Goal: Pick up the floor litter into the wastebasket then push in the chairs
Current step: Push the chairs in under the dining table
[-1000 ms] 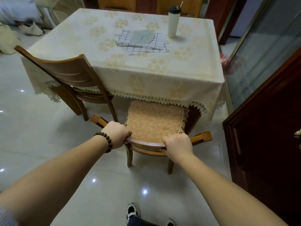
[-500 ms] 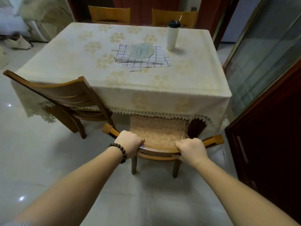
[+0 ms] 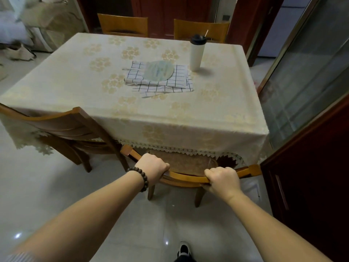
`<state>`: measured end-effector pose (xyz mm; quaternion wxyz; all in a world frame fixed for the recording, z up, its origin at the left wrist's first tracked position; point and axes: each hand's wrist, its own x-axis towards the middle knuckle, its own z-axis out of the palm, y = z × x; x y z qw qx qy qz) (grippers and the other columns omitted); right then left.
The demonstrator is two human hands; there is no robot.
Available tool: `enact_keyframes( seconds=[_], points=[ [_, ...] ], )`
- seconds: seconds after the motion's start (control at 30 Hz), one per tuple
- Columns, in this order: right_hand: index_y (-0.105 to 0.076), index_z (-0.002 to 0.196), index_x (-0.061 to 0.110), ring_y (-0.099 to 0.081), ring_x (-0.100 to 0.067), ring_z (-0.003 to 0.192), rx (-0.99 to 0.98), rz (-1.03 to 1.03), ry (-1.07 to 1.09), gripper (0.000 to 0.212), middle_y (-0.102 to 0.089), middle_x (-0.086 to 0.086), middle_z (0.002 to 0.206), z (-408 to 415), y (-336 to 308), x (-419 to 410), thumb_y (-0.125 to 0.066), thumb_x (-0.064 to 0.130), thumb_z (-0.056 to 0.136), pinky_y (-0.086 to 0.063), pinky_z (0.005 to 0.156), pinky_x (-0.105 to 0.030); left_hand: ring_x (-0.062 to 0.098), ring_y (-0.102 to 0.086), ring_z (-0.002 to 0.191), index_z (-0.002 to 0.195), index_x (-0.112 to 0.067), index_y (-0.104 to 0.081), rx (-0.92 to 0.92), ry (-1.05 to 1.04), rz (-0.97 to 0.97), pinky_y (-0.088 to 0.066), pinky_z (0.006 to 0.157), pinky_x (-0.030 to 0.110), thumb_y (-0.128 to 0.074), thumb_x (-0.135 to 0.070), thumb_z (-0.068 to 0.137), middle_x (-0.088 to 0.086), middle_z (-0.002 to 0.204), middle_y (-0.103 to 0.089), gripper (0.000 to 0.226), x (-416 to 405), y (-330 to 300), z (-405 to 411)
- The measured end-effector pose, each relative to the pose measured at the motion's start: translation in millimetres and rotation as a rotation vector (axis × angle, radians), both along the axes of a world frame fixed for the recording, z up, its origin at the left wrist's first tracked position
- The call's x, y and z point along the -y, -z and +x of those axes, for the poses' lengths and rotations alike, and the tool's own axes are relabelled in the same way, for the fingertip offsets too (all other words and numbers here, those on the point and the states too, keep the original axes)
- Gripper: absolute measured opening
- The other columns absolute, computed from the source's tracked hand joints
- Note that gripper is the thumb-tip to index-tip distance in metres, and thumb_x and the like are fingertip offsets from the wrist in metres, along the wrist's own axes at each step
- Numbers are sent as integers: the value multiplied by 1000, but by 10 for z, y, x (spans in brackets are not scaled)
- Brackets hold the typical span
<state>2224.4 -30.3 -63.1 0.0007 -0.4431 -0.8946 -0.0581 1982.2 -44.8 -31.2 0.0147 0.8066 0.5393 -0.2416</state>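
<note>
A wooden chair (image 3: 187, 179) with a patterned seat cushion stands at the near side of the table (image 3: 198, 129), its seat mostly under the lace-edged tablecloth. My left hand (image 3: 152, 170) grips the curved top rail of its back near the left end. My right hand (image 3: 223, 179) grips the same rail near the right end. A second wooden chair (image 3: 62, 127) stands at the table's left near corner, angled, its seat partly under the cloth. No wastebasket or litter shows.
Two more chairs (image 3: 122, 24) (image 3: 202, 29) sit at the table's far side. On the table lie a checked cloth (image 3: 179, 82) and a white tumbler (image 3: 196, 53). A dark wooden cabinet (image 3: 309, 167) and glass door flank the right. My shoe (image 3: 184, 249) shows below.
Both hands have pushed the near chair forward, so its cushion has slid further under the tablecloth. I have stepped closer to the table.
</note>
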Motion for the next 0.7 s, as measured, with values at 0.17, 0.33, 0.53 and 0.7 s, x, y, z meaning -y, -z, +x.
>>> enact_keyframes(
  seconds=[0.17,0.33,0.53,0.7],
  points=[
    [-55,59,22,-55,-18,45,25,-13,-18,39,-56,3,51,-29,-6,-442,-85,45,52,-34,43,-25,24,-61,79,107,-20,-52,10,-36,-9,-43,61,33,-47,-19,95,2,90,-63,13,-407,65,-25],
    [-57,62,22,-57,-19,48,49,-41,-65,35,-59,4,54,-127,-32,-752,-83,46,59,-34,45,-25,22,-61,78,105,-23,-51,52,-75,11,-42,60,33,-44,-25,96,0,90,-62,11,-608,189,-141],
    [-59,95,20,-62,-25,84,23,-126,-81,25,-67,-1,92,-227,-72,-888,-52,43,90,-42,66,-31,20,-60,77,106,-24,-53,75,-59,29,-37,58,32,-46,-27,96,-1,90,-61,13,-772,206,-268],
    [-57,100,21,-61,-23,85,43,-167,-62,25,-65,0,96,-406,-108,-1022,-49,43,92,-43,67,-31,19,-58,80,104,-23,-51,106,-45,27,-44,61,32,-50,-27,94,-2,90,-59,11,-952,183,-445]
  ],
)
